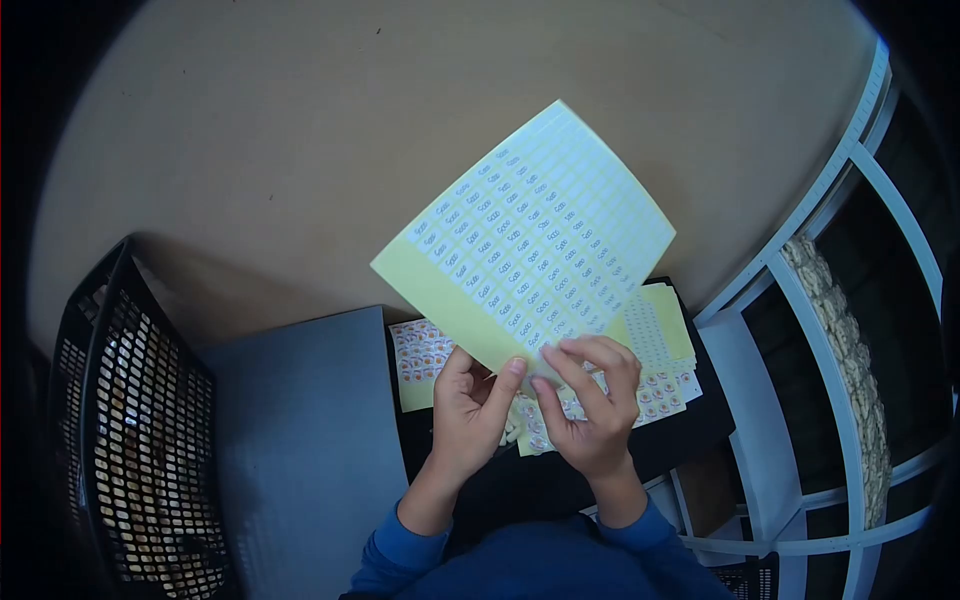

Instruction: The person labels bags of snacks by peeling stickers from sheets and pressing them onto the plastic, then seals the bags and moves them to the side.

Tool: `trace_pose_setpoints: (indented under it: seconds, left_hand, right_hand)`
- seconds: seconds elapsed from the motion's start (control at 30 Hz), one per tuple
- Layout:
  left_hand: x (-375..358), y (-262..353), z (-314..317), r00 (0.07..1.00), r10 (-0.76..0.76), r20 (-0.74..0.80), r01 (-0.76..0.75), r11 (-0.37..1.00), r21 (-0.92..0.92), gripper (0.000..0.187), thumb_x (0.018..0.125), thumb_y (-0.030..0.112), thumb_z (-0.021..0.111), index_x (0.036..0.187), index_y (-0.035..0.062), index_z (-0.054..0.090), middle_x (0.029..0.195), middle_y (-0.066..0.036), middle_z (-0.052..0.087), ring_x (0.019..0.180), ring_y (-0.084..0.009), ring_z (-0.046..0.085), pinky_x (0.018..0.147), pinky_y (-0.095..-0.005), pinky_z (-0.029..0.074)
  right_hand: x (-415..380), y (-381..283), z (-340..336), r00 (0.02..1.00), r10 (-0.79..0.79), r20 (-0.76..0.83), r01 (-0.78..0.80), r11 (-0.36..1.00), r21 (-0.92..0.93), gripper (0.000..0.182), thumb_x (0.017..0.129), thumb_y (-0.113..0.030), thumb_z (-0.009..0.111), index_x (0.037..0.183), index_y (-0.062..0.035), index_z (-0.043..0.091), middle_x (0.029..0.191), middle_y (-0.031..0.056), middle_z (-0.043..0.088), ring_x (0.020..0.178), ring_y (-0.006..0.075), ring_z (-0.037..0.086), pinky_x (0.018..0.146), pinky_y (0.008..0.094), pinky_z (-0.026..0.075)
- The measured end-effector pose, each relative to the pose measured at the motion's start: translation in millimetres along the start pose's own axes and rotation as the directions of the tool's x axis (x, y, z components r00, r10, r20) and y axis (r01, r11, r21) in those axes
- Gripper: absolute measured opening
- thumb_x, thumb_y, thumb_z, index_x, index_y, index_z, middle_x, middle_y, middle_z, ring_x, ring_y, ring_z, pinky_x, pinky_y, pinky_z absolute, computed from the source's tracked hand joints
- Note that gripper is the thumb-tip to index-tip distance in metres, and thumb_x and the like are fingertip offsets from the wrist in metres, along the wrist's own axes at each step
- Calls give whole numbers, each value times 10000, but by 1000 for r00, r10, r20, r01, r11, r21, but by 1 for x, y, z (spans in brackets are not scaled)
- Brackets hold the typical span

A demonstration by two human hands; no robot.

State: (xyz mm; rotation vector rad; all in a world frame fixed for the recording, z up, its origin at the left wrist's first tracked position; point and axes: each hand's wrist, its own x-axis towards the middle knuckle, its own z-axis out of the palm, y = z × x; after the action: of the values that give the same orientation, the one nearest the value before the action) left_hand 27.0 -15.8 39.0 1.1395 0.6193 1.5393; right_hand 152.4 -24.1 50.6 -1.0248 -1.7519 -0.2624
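A yellow-backed sheet of white sticker labels is held up in front of me, tilted, with rows of handwritten numbers that look like 5000. The labels toward its top right side appear blank. My left hand grips the sheet's bottom corner, thumb on the front and fingers behind. At the same corner, my right hand has thumb and fingers curled in a pinch at the lowest labels. Whether a single label is lifted there cannot be made out. Below lie sticker sheets with orange round prints and another yellow label sheet.
The sheets lie on a black surface beside a grey panel. A black perforated basket stands at left. On the right is a white-framed rack with a strip of stacked pale pieces. A beige surface spans the far side.
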Motion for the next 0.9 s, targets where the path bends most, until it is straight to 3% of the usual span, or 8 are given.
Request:
trace_pose_setpoints:
  seconds: [0.1, 0.53, 0.63, 0.7, 0.73, 0.83, 0.87, 0.9]
  left_hand:
    - [0, 1, 0, 1000, -21, -16, 19, 994, -106, 237, 846, 29, 505, 1070, -32, 453, 999, -115, 561, 922, -136, 547, 791, -263, 447]
    - [-2, -2, 2, 999, 29, -28, -30, 998, -48, 200, 846, 22, 498, 1037, -24, 458, 984, -111, 566, 900, -129, 550, 783, -256, 439]
    - [0, 0, 0, 996, 70, -61, -72, 997, -19, 199, 848, 22, 485, 1039, -25, 449, 989, -114, 561, 904, -131, 545, 792, -259, 432]
    - [1, -2, -9, 995, 47, -86, -48, 999, -12, 214, 849, 28, 476, 1053, -25, 436, 1005, -116, 552, 922, -133, 535, 807, -267, 424]
    - [0, -3, -13, 994, 62, -88, -61, 998, 14, 248, 848, 28, 461, 1085, -30, 420, 1023, -116, 545, 939, -130, 525, 821, -270, 414]
    - [3, 1, -21, 994, 97, -48, -96, 995, 35, 288, 843, 20, 445, 1123, -34, 399, 1041, -117, 539, 944, -127, 521, 827, -268, 409]
    - [5, 0, -22, 996, 39, -77, -41, 999, -19, 309, 837, 12, 429, 1140, -34, 392, 1046, -116, 538, 945, -129, 521, 835, -270, 404]
    - [5, -1, -22, 997, -14, -81, 7, 996, -84, 310, 838, 19, 440, 1142, -24, 396, 1069, -123, 529, 966, -136, 516, 845, -276, 402]
  right_hand:
    - [0, 0, 8, 1000, 17, -21, -16, 998, 66, 260, 656, -76, 686, 911, -87, 641, 913, 45, 586, 883, 219, 550, 807, 356, 391]
    - [-4, -1, 11, 998, 8, -54, -2, 993, 122, 145, 658, -1, 666, 782, -64, 625, 924, 51, 632, 932, 233, 599, 930, 425, 364]
    - [-6, -3, 9, 998, 40, 51, -48, 982, 182, 121, 671, -1, 651, 762, -52, 589, 974, 91, 612, 973, 260, 575, 938, 431, 350]
    - [-14, -2, 9, 977, 212, 9, -183, 822, 539, 104, 687, 10, 616, 763, -39, 565, 1017, 146, 572, 1006, 289, 539, 933, 427, 348]
    - [-25, 10, 11, 983, 180, -38, -134, 839, 527, 264, 664, -7, 621, 906, -32, 518, 1093, 191, 498, 1027, 296, 497, 934, 421, 335]
    - [-27, 21, 13, 951, 262, -162, -126, 811, 571, 496, 631, -28, 640, 1072, -43, 414, 1161, 198, 433, 1069, 290, 452, 939, 432, 317]
    - [-36, 30, 9, 992, 109, -66, -76, 921, 381, 696, 600, -51, 665, 1182, -74, 284, 1234, 202, 361, 1136, 293, 397, 964, 459, 279]
    - [-38, 29, 4, 999, -44, 25, 37, 971, 237, 647, 611, -41, 655, 1171, -89, 335, 1281, 186, 309, 1200, 317, 333, 1010, 472, 215]
